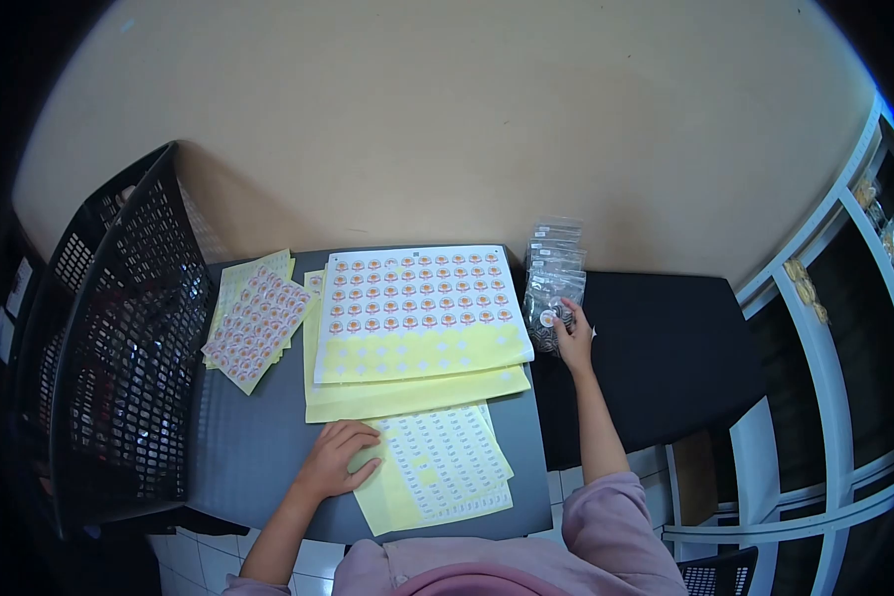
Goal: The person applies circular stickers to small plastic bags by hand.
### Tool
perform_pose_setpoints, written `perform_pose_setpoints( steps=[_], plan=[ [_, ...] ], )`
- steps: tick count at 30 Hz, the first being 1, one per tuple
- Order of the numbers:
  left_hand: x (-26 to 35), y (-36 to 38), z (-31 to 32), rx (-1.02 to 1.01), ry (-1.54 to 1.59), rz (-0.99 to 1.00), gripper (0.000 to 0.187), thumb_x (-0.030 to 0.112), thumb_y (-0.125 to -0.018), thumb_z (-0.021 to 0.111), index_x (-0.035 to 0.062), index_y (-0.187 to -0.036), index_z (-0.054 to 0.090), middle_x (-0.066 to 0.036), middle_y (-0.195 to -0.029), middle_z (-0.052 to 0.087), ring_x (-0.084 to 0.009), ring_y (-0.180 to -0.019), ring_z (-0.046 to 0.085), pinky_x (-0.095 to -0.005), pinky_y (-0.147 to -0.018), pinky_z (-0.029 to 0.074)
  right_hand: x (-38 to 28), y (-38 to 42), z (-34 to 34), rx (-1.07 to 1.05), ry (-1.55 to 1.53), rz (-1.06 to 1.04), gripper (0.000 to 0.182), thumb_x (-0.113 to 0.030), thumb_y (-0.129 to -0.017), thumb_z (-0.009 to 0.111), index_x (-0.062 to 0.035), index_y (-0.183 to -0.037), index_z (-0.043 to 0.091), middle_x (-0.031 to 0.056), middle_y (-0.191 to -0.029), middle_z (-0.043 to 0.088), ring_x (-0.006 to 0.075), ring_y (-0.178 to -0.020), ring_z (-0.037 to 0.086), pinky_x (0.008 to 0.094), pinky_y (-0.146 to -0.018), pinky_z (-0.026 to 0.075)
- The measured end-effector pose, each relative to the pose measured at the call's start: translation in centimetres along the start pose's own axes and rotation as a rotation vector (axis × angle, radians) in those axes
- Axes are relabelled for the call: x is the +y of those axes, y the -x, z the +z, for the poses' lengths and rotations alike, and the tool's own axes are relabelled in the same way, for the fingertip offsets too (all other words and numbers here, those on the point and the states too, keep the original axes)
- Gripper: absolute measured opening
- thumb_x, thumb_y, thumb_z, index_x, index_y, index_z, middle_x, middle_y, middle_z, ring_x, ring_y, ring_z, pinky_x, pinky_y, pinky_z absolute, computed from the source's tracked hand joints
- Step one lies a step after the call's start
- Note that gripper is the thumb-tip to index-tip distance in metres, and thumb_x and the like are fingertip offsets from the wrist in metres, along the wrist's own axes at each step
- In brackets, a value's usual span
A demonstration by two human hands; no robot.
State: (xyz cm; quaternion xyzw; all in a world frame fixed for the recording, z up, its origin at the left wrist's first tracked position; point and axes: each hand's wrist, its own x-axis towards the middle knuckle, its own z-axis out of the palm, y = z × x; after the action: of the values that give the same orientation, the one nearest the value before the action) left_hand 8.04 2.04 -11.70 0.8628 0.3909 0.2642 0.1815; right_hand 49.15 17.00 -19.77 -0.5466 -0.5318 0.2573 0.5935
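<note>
My left hand (340,461) rests on the left edge of a yellow sheet of small labels (445,467), fingers slightly spread and nothing held. My right hand (572,336) is at the lower end of a row of overlapping clear packets (554,260), its thumb and fingers on a packet with a round sticker (548,318). Between and above the hands lies a large sheet of round orange-and-white stickers (417,298), its lower part bare yellow backing. More yellow sheets (417,397) lie under it.
A black perforated basket (134,368) stands at the left of the grey table (253,457). Near it lie smaller sticker sheets (258,323). A black-covered surface (666,358) is at right, beside white curved shelving (815,368) with bagged items. A wall rises behind.
</note>
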Motion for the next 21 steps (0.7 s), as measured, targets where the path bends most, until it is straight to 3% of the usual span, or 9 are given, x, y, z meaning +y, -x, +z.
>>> perform_pose_setpoints(
  steps=[2, 5, 11, 19, 21],
  plan=[
    [0.1, -0.1, -0.1, 0.006, -0.018, 0.001, 0.024, 0.014, -0.066, 0.067, 0.0044, -0.086, 0.057, -0.007, -0.093, 0.057, -0.0243, -0.09, 0.053, -0.0345, -0.08, 0.04, 0.1, 0.1, -0.2, 0.018, 0.157, -0.04, 0.036, 0.002, -0.074, 0.056, 0.0001, -0.11, 0.051, 0.0139, -0.104, 0.056, 0.0196, -0.096, 0.054, 0.0271, -0.082, 0.041],
    [0.3, -0.2, 0.0, 0.0, -0.029, -0.022, 0.024, 0.014, -0.066, 0.068, 0.0045, -0.085, 0.057, -0.008, -0.093, 0.057, -0.0244, -0.089, 0.053, -0.0343, -0.079, 0.04, -0.5, 0.3, -0.7, -0.013, 0.136, -0.043, 0.036, 0.0, -0.074, 0.057, -0.0002, -0.109, 0.051, 0.0147, -0.103, 0.056, 0.0225, -0.095, 0.055, 0.0274, -0.081, 0.041],
    [0.3, -0.2, 0.1, 0.01, -0.035, -0.035, 0.023, 0.014, -0.066, 0.067, 0.0046, -0.084, 0.058, -0.006, -0.092, 0.057, -0.0228, -0.089, 0.053, -0.0332, -0.078, 0.04, 0.2, 1.7, -2.4, 0.109, 0.181, -0.017, 0.036, 0.001, -0.074, 0.056, -0.0009, -0.109, 0.051, 0.0144, -0.106, 0.055, 0.0228, -0.099, 0.052, 0.0281, -0.085, 0.039],
    [0.8, -0.5, -0.1, -0.002, -0.052, -0.04, 0.023, 0.014, -0.066, 0.067, 0.0042, -0.085, 0.058, -0.007, -0.092, 0.057, -0.0233, -0.089, 0.053, -0.0332, -0.079, 0.039, 1.6, 0.1, -1.2, 0.111, -0.071, -0.072, 0.04, 0.003, -0.073, 0.056, 0.0008, -0.112, 0.048, 0.0122, -0.103, 0.054, 0.0207, -0.099, 0.051, 0.0283, -0.088, 0.037],
    [0.9, -0.4, -0.1, -0.01, -0.059, -0.046, 0.023, 0.014, -0.066, 0.067, 0.0042, -0.085, 0.057, -0.007, -0.092, 0.057, -0.0233, -0.089, 0.053, -0.0331, -0.079, 0.039, 2.2, -0.2, -1.2, 0.077, -0.054, -0.047, 0.04, 0.001, -0.073, 0.056, -0.0007, -0.112, 0.049, 0.0138, -0.11, 0.049, 0.0232, -0.104, 0.048, 0.0303, -0.091, 0.036]
  ],
)
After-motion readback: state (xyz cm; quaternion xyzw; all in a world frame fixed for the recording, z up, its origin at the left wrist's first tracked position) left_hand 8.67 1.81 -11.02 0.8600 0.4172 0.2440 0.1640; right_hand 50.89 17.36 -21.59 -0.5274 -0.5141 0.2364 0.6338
